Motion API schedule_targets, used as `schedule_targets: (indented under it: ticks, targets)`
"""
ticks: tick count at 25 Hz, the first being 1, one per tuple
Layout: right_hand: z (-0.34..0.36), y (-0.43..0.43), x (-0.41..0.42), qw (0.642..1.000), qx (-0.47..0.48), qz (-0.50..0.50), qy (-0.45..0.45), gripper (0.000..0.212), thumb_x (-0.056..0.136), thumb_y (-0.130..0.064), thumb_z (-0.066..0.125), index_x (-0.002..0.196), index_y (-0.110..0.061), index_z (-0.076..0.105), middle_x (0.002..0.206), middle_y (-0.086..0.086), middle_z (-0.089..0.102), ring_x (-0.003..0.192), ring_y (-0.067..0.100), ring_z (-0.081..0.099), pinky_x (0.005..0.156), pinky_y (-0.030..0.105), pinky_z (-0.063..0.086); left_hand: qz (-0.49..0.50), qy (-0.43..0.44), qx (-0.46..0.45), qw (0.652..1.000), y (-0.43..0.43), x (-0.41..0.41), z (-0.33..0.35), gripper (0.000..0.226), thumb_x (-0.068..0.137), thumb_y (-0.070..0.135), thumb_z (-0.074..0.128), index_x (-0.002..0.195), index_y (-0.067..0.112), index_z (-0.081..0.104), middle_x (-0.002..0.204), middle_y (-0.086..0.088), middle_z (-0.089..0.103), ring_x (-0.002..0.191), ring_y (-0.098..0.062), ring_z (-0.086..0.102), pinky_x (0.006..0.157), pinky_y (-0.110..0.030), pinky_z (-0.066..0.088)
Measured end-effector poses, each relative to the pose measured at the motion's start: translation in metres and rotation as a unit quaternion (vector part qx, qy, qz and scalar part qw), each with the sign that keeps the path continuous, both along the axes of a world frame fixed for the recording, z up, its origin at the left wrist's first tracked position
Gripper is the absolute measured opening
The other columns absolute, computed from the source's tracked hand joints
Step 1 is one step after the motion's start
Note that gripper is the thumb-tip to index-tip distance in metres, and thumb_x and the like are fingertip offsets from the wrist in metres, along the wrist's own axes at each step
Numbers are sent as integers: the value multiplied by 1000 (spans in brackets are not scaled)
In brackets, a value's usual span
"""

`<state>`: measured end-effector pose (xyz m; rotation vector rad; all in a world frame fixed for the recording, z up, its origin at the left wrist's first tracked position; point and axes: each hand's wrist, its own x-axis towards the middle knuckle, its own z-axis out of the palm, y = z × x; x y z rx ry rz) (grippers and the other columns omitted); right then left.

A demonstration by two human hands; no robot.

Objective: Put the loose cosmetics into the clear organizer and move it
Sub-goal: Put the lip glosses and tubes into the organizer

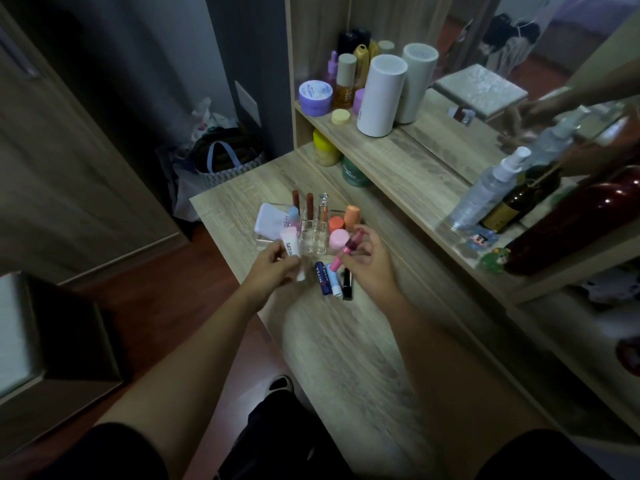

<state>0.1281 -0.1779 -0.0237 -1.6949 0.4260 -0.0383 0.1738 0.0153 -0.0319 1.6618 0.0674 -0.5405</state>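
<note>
The left hand [273, 266] grips a white lip tube [292, 252] just short of the clear organizer [311, 233] on the table [346, 341]. It is best lowered upright into an empty slot, clear of the standing lipsticks [309, 204]. Three loose sticks [332, 278] lie between the hands. The right hand [367, 261] pinches a pink tube [348, 247]; it should wait its turn, so the hands do not crowd.

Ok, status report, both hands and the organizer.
Left hand holds white lip tube. Right hand holds pink tube. Organizer part filled; three sticks loose on table.
</note>
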Motion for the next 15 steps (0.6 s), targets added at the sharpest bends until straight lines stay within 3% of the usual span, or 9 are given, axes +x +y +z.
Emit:
schedule_targets:
  ticks: [3, 5, 8, 10, 13, 15]
  targets:
    - [10, 3, 14, 999, -7, 12, -29, 33, 84, -17, 66, 93, -47, 55, 99, -7, 69, 91, 10, 69, 79, 29, 57, 9, -65, 35, 997, 4, 24, 18, 7, 78, 12, 68, 85, 13, 65, 82, -6, 66, 76, -16, 63, 70, -33, 52]
    - [13, 5, 23, 999, -25, 13, -34, 27, 87, -23, 61, 88, -49, 58, 98, -13, 68, 89, 1, 67, 74, 25, 57, -1, -134, 87, 987, 7, 38, 29, 18, 74, 19, 72, 88, 11, 64, 79, -5, 66, 74, -16, 64, 71, -34, 54]
    - [16, 9, 37, 998, -47, -8, -50, 29, 86, -24, 62, 83, -53, 59, 83, -22, 70, 80, -7, 66, 71, 23, 55, -34, -250, 151, 956, 6, 54, 43, 24, 75, 28, 73, 87, 22, 54, 72, 8, 63, 63, 1, 60, 59, -12, 48]
    - [15, 9, 45, 997, -46, -18, -63, 32, 84, -23, 64, 81, -54, 61, 77, -26, 71, 77, -8, 67, 74, 25, 54, -65, -291, 190, 936, 5, 63, 48, 20, 78, 32, 72, 84, 27, 53, 68, 11, 61, 59, 5, 56, 54, -6, 41]
    - [6, 10, 57, 997, -28, -31, -69, 24, 82, -21, 68, 93, -42, 67, 91, -5, 76, 85, 7, 71, 83, 39, 58, -108, -304, 215, 922, 1, 73, 50, 10, 85, 32, 64, 86, 22, 59, 77, 6, 64, 66, -1, 59, 63, -17, 43]
    - [-1, 10, 61, 997, -19, -41, -59, 24, 79, -20, 72, 99, -32, 68, 98, 0, 75, 89, 10, 71, 87, 41, 58, -114, -313, 225, 916, 0, 78, 50, 14, 88, 27, 59, 87, 14, 63, 84, -4, 63, 74, -13, 61, 66, -23, 45]
